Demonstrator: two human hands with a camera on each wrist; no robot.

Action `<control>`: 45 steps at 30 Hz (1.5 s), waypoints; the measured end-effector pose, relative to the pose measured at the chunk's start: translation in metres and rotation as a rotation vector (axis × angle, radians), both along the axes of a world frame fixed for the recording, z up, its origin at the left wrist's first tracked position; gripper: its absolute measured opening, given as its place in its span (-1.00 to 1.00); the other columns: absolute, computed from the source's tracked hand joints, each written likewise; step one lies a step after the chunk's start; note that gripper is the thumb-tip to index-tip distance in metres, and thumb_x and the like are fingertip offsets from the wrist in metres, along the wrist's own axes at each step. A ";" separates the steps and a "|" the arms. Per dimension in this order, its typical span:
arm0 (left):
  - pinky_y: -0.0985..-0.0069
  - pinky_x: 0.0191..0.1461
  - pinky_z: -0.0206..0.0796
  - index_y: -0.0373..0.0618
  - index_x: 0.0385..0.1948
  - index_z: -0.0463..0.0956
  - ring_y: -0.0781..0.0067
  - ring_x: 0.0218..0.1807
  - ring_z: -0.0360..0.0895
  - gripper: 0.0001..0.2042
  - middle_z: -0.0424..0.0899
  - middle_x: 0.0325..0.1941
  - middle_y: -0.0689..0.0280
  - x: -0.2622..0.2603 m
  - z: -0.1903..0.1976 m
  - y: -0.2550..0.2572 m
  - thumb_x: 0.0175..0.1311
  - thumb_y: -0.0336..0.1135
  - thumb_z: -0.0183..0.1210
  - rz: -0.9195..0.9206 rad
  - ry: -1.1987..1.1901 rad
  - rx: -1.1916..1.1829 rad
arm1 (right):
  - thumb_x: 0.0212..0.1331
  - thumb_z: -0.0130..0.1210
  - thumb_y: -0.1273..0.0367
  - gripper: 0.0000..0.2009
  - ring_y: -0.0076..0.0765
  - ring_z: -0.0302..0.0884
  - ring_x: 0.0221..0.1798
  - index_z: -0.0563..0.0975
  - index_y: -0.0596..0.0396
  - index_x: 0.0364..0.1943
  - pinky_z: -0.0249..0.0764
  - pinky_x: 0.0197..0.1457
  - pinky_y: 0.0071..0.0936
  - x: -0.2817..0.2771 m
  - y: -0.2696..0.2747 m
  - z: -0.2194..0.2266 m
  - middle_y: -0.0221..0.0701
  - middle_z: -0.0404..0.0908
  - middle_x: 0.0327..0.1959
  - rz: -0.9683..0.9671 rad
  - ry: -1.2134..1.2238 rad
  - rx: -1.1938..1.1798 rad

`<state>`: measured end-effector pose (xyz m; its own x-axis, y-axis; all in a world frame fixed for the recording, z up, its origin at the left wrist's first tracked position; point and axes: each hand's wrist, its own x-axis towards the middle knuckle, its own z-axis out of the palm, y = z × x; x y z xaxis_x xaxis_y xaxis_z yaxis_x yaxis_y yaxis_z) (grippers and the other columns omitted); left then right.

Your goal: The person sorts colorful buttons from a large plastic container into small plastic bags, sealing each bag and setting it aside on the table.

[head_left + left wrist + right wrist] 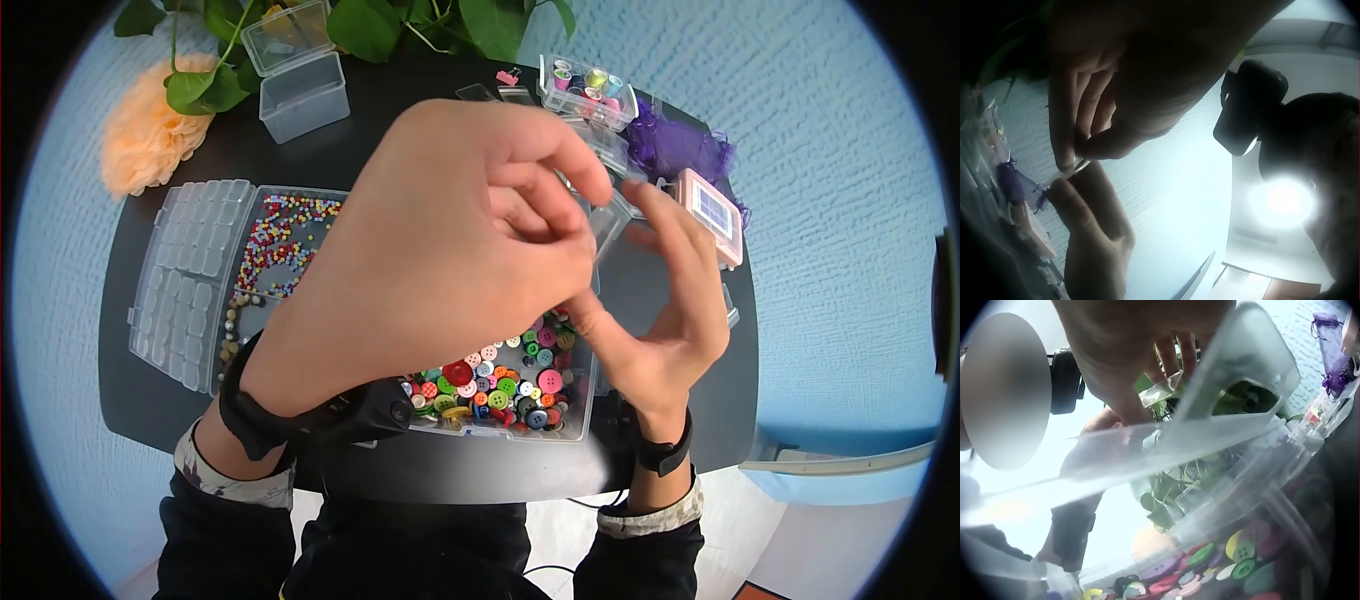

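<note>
Both hands meet above the right side of a clear compartment box (590,400). My left hand (430,240) reaches across with its fingers bent, thumb and fingertips pinching a small clear plastic piece (1163,391). From the other side my right hand (672,320) holds the same piece, its thumb close against the left fingertips. In the left wrist view, a pale edge of the piece shows between the two hands' fingertips. Colourful buttons (498,398) fill the compartment beneath. The exact kind of the clear piece cannot be told.
Small coloured beads (270,235) lie in another compartment, beside the ridged lid (190,280). Behind stand an open clear container (305,98), a box of thread spools (590,90), purple mesh fabric (680,145) and a pink case (712,215). Leaves (370,28) overhang the table's far edge.
</note>
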<state>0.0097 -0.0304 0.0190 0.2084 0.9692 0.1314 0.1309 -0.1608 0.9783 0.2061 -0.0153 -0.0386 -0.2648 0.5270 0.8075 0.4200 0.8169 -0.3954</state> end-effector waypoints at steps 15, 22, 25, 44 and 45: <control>0.71 -0.30 0.44 -0.29 -0.25 0.49 0.66 -0.36 0.60 -0.76 0.65 -0.41 0.28 0.000 -0.012 0.007 0.04 -0.57 0.32 -0.130 0.092 -0.054 | -0.29 0.40 0.61 -0.49 -0.17 0.70 -0.21 0.64 0.31 -0.05 0.60 -0.15 -0.42 -0.003 -0.012 -0.002 -0.11 0.71 -0.18 0.054 -0.035 -0.145; 0.67 -0.32 0.41 -0.26 -0.29 0.43 0.65 -0.36 0.58 -0.80 0.63 -0.43 0.28 0.007 -0.029 0.010 0.08 -0.60 0.25 -0.095 0.090 -0.072 | -0.30 0.40 0.61 -0.49 -0.16 0.71 -0.20 0.64 0.33 -0.07 0.62 -0.14 -0.41 -0.008 -0.009 -0.004 -0.11 0.71 -0.19 0.129 -0.096 -0.072; 0.68 -0.30 0.40 -0.26 -0.28 0.43 0.66 -0.36 0.58 -0.81 0.62 -0.44 0.30 0.011 -0.034 0.009 0.10 -0.60 0.23 -0.054 0.064 -0.006 | -0.31 0.41 0.61 -0.49 -0.13 0.71 -0.19 0.63 0.34 -0.07 0.62 -0.15 -0.40 -0.010 -0.009 -0.004 -0.11 0.70 -0.20 0.102 -0.103 -0.018; 0.62 -0.50 0.22 -0.26 -0.19 0.44 0.72 -0.47 0.41 -0.75 0.59 -0.52 0.32 0.013 -0.043 0.005 0.07 -0.67 0.14 -0.025 0.122 0.103 | -0.38 0.29 0.63 -0.49 -0.19 0.63 -0.26 0.67 0.25 -0.10 0.57 -0.27 -0.41 -0.013 -0.007 -0.007 -0.25 0.66 -0.24 0.103 -0.144 0.051; 0.63 -0.49 0.22 -0.26 -0.18 0.44 0.72 -0.46 0.42 -0.76 0.59 -0.52 0.32 0.013 -0.044 0.006 0.09 -0.67 0.13 -0.031 0.088 0.101 | -0.39 0.30 0.62 -0.48 -0.19 0.63 -0.25 0.66 0.26 -0.10 0.57 -0.26 -0.40 -0.013 -0.008 -0.006 -0.25 0.66 -0.24 0.100 -0.140 0.035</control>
